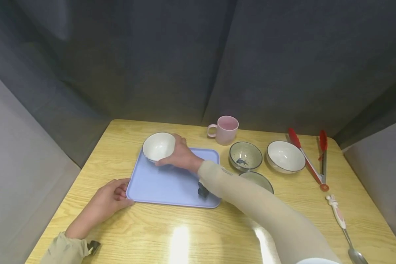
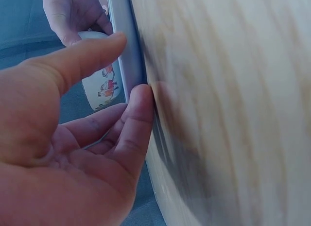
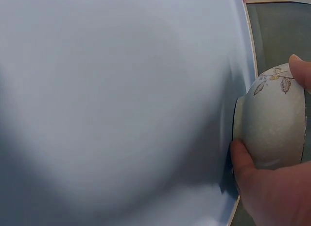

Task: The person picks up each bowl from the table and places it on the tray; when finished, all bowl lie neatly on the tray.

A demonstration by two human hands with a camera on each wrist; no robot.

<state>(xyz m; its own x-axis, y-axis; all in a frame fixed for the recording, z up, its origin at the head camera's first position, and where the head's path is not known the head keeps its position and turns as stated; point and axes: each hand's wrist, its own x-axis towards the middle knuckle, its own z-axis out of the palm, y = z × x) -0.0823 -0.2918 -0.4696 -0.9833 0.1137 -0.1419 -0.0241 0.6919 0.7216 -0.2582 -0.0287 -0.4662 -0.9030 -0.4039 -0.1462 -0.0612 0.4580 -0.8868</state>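
In the head view my right hand (image 1: 180,154) grips a white bowl (image 1: 158,146) by its side, over the far left corner of a light blue tray (image 1: 166,187). The right wrist view shows the bowl (image 3: 276,120) with leaf decoration outside, its foot at the tray's edge; whether it touches cannot be told. My left hand (image 1: 106,201) holds the tray's near left corner, thumb and fingers around the rim (image 2: 129,51). A dark object (image 1: 202,190) by the right sleeve sits above the tray's right part.
Right of the tray stand a pink mug (image 1: 226,130), a greenish bowl with a fish (image 1: 245,156), another greenish bowl (image 1: 258,179) partly behind the sleeve, and a white bowl (image 1: 286,157). Red-tipped tongs (image 1: 311,170) and a spoon (image 1: 341,220) lie at the far right. A dark curtain (image 1: 171,62) hangs behind.
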